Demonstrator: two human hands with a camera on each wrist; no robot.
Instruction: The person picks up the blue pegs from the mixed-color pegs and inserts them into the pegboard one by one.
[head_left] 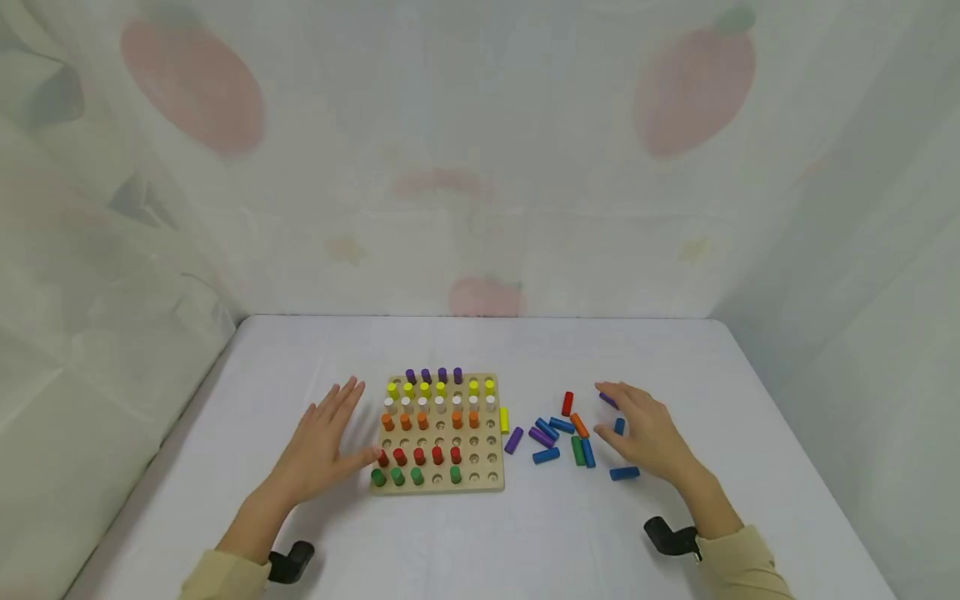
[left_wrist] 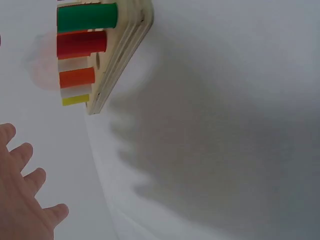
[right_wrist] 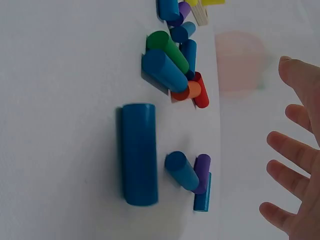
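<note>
While two hands [head_left: 318, 450] [head_left: 643, 429] hover, one board [head_left: 482, 468] holds four green pegs [head_left: 417, 476].

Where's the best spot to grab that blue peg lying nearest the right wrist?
Probably around its middle, from above: the blue peg lies flat on the table, clear of its neighbours, so the right hand should have room to pinch its long rounded sides between thumb and forefinger.

pegboard [head_left: 482, 467] on table [head_left: 525, 533] | standing pegs [head_left: 437, 455] in pegboard | loose pegs [head_left: 546, 456] right of pegboard | backdrop [head_left: 480, 150] behind table
</note>
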